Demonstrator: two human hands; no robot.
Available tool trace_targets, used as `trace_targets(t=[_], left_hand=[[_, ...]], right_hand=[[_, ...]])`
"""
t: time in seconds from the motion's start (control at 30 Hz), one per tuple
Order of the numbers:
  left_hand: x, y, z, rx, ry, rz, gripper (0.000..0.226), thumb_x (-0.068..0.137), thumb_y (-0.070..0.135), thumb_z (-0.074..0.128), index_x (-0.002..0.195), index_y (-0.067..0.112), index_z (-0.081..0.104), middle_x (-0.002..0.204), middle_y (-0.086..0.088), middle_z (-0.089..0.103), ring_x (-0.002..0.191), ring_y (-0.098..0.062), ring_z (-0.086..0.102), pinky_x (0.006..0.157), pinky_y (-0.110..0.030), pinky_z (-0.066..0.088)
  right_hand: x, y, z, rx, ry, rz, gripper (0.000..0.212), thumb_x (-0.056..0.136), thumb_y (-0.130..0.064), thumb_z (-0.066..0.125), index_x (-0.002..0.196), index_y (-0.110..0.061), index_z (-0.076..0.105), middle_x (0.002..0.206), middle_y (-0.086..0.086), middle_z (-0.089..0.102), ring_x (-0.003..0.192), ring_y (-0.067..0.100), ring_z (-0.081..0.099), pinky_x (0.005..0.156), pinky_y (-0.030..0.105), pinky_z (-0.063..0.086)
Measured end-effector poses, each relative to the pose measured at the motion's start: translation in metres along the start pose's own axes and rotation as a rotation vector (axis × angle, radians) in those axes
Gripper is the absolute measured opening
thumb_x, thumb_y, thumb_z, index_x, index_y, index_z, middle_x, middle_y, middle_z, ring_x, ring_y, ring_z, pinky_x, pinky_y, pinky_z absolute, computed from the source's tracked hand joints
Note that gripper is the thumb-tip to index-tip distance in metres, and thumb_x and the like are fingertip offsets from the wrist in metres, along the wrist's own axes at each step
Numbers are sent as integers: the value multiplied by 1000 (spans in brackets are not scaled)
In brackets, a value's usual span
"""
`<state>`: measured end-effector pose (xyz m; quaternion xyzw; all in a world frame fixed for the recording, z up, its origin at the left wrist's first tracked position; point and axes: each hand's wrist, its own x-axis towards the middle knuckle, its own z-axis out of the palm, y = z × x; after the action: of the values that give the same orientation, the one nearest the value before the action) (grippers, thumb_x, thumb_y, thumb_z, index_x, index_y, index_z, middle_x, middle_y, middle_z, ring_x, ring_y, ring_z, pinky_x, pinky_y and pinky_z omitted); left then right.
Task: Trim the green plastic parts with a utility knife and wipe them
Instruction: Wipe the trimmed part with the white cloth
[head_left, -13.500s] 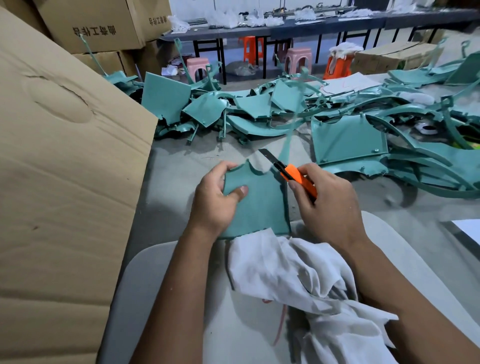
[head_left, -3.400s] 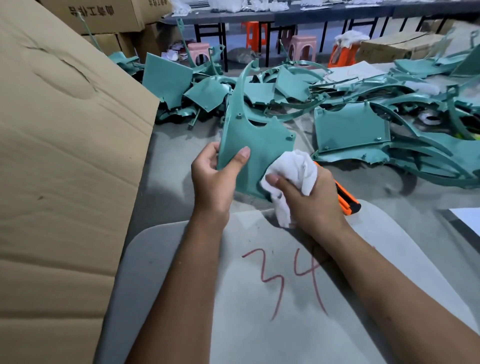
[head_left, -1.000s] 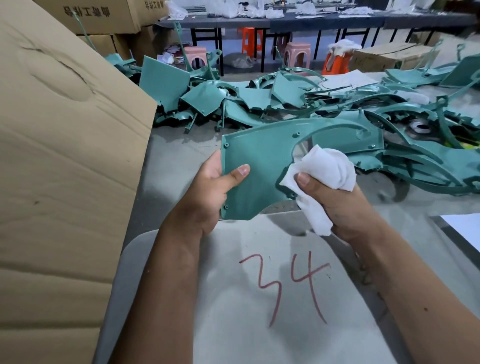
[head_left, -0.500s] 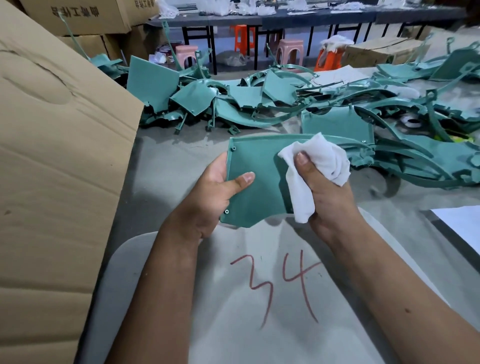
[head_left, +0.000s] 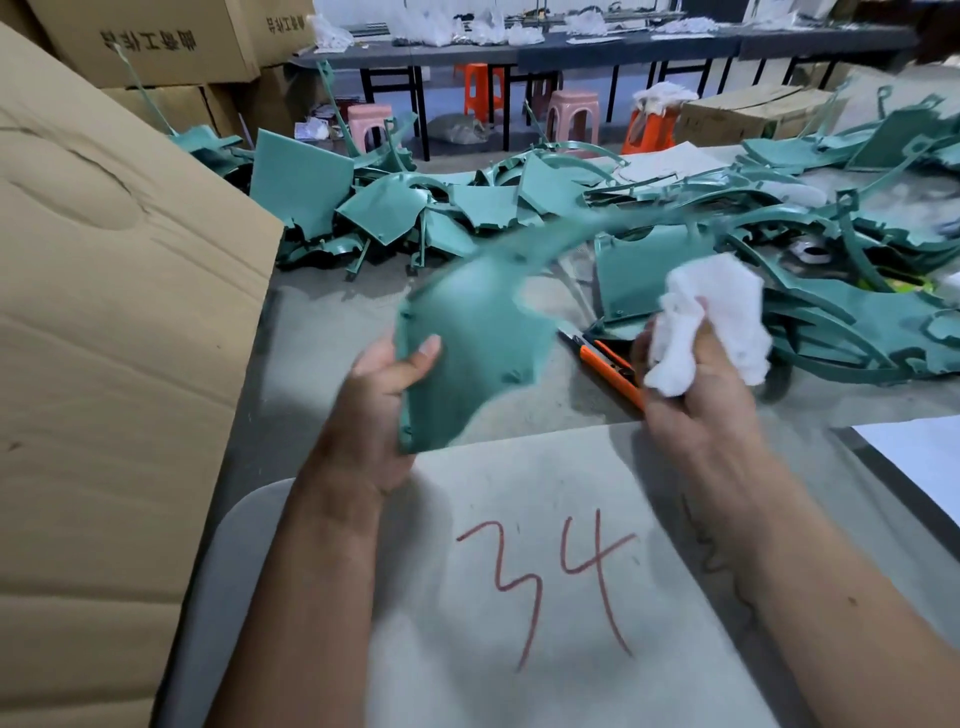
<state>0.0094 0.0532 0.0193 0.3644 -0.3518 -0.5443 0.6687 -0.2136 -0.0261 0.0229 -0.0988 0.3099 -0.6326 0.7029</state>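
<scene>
A green plastic part (head_left: 467, 353) is held at its lower left edge by the left hand (head_left: 374, 410), the thumb laid across its face and the fingers curled behind; the part is blurred and is raised above the desk (head_left: 332, 332), its long curved arm reaching up and to the right. A crumpled white cloth (head_left: 711, 317) is gripped in the right hand (head_left: 691, 395), just right of the part and apart from it. An orange utility knife (head_left: 608, 366) is seen lying on the desk between the two hands. A grey board (head_left: 519, 597) marked "34" in red lies beneath the forearms. More green parts (head_left: 649, 234) are heaped across the desk behind. A cardboard box (head_left: 104, 312) stands at the left; its contents cannot be seen.
</scene>
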Motion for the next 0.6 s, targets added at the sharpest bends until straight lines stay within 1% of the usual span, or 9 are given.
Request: trace_targets(t=[0.07, 0.17, 0.23, 0.27, 0.33, 0.43, 0.5, 0.57, 0.6], left_hand=[[-1, 11, -13, -33, 25, 61, 47, 91, 16, 54, 137, 7, 56, 123, -15, 70, 100, -24, 72, 74, -32, 60], [-1, 13, -19, 7, 49, 17, 48, 90, 15, 54, 136, 3, 56, 123, -19, 70, 101, -29, 72, 80, -38, 61], [-1, 4, -12, 64, 11, -58, 43, 89, 14, 56, 130, 1, 61, 118, -19, 72, 97, -30, 73, 79, -40, 61], [-1, 0, -8, 82, -25, -91, 39, 89, 13, 57, 125, 3, 65, 117, -19, 73, 97, -30, 73, 77, -39, 61], [0, -7, -1, 95, -92, -156, 33, 91, 8, 55, 122, 7, 68, 117, -19, 73, 96, -29, 74, 74, -34, 61], [1, -9, 2, 126, -120, -232, 38, 91, 9, 56, 127, 1, 62, 114, -20, 73, 92, -28, 75, 72, -33, 61], [2, -7, -3, 131, -116, -236, 38, 90, 10, 57, 126, 0, 63, 114, -20, 73, 93, -28, 75, 71, -31, 60], [2, -5, -7, 104, -92, -238, 40, 89, 10, 57, 127, 0, 62, 116, -21, 73, 94, -28, 74, 74, -32, 61], [1, -4, -9, 84, -73, -234, 40, 88, 11, 57, 127, -1, 63, 115, -21, 73, 94, -28, 74, 75, -32, 62]], right_hand=[[5, -11, -3, 112, -14, -71, 27, 96, -19, 71, 72, -12, 80, 77, 4, 76, 72, 11, 68, 59, 23, 59], [0, -1, 2, -29, -139, -62, 20, 97, -30, 67, 104, -13, 74, 92, 5, 78, 80, 13, 73, 71, 29, 62], [-9, 14, 9, -184, -177, -28, 53, 85, -38, 73, 127, -8, 67, 106, 8, 77, 92, 19, 74, 83, 39, 63], [-14, 21, 12, -210, -200, -21, 63, 79, -36, 75, 133, -5, 64, 108, 8, 77, 93, 20, 75, 81, 38, 63], [-20, 30, 13, -218, -254, -35, 58, 73, -25, 78, 126, -4, 67, 103, 9, 79, 85, 20, 77, 68, 34, 63], [-19, 28, 9, -258, -234, -71, 55, 74, -23, 78, 125, -4, 69, 99, 8, 77, 82, 20, 74, 68, 35, 63], [-13, 18, 6, -208, -254, -16, 44, 80, -28, 75, 120, -10, 73, 82, 0, 73, 70, 12, 71, 67, 32, 63], [-6, 9, 4, -120, -257, 37, 20, 86, -33, 70, 93, -16, 79, 70, -5, 71, 61, 7, 70, 85, 40, 64], [-4, 7, 4, -91, -239, 50, 20, 91, -34, 67, 89, -16, 77, 69, -6, 72, 61, 6, 71, 98, 43, 59]])
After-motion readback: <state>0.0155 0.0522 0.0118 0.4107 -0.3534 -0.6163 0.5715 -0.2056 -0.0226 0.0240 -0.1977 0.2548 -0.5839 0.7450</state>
